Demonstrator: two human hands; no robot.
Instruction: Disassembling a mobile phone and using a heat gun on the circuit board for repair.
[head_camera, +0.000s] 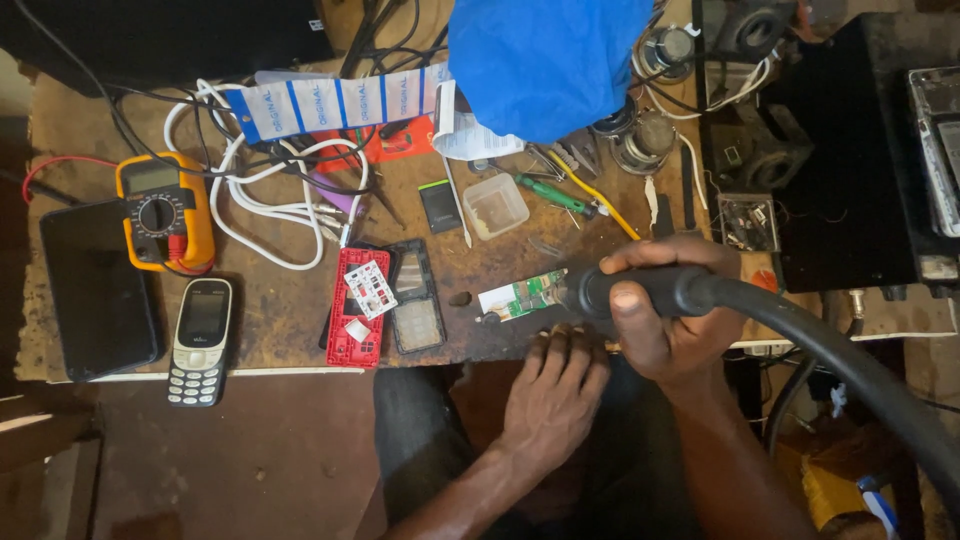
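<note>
My right hand (665, 310) grips the black handle of a hot-air tool (640, 290) with a thick black hose (850, 370) running off to the lower right. Its nozzle points at a small green and white circuit board (520, 296) lying on the wooden bench. My left hand (555, 385) rests at the bench's front edge just below the board, fingers curled down and holding nothing. To the board's left lie a red phone frame (357, 308) and a dark phone housing with a keypad (415, 300).
A grey keypad phone (200, 340), a dark tablet (95, 290) and a yellow multimeter (165, 212) sit at the left. White cables (260, 205), a clear plastic cup (494, 206), screwdrivers (550, 193), a blue cloth (545, 60) and black equipment (840, 170) crowd the back and right.
</note>
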